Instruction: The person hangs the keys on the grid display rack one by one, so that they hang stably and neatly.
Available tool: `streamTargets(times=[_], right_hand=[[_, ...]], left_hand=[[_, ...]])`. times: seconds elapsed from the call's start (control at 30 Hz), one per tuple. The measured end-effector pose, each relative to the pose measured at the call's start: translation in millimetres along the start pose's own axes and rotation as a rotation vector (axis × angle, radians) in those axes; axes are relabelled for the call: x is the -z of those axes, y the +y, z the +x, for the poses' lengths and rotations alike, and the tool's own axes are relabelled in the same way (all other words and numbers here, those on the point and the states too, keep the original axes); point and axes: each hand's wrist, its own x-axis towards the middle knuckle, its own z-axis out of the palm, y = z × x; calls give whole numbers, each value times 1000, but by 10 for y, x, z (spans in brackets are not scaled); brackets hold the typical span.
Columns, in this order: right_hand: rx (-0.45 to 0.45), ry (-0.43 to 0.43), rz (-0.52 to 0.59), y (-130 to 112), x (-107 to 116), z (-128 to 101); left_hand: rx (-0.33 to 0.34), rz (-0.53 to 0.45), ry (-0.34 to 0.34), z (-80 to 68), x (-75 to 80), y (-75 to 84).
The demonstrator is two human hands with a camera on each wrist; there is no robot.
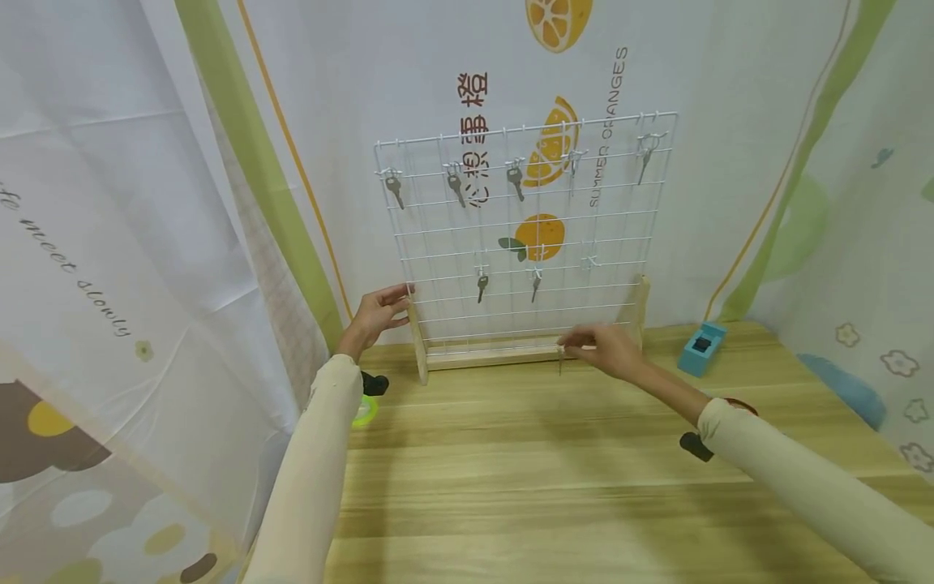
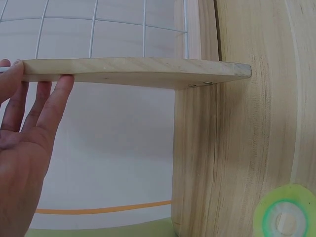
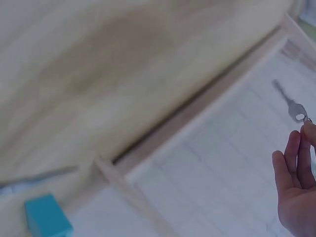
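Observation:
A white wire grid rack (image 1: 525,219) stands on the table in a wooden frame. My left hand (image 1: 378,315) grips the wooden side post (image 2: 133,71) at the rack's left, thumb on one face and fingertips on the other. Low in front of the grid, my right hand (image 1: 606,349) pinches a key (image 3: 295,108) by its ring end; the key's blade points down. Several keys hang from hooks along the top, among them the leftmost key (image 1: 394,191). Lower down hang two more, a left key (image 1: 482,286) and a right key (image 1: 536,285). Beside them is a bare white hook (image 1: 589,261).
A teal block with a black part (image 1: 702,349) sits right of the rack. Near my left wrist lies a yellow-green tape roll (image 2: 286,215). A red-edged thing (image 1: 740,405) is partly hidden by my right sleeve. Printed curtains (image 1: 306,97) hang behind and at the sides.

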Motion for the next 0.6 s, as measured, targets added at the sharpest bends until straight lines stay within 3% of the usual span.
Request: streamTargets(times=[0.3, 0.6], right_hand=[[-42, 115, -99, -46, 603, 228], [-95, 207, -113, -18, 921, 365]], left_hand=[[0, 7, -3, -6, 29, -11], [-15, 3, -16, -22, 12, -5]])
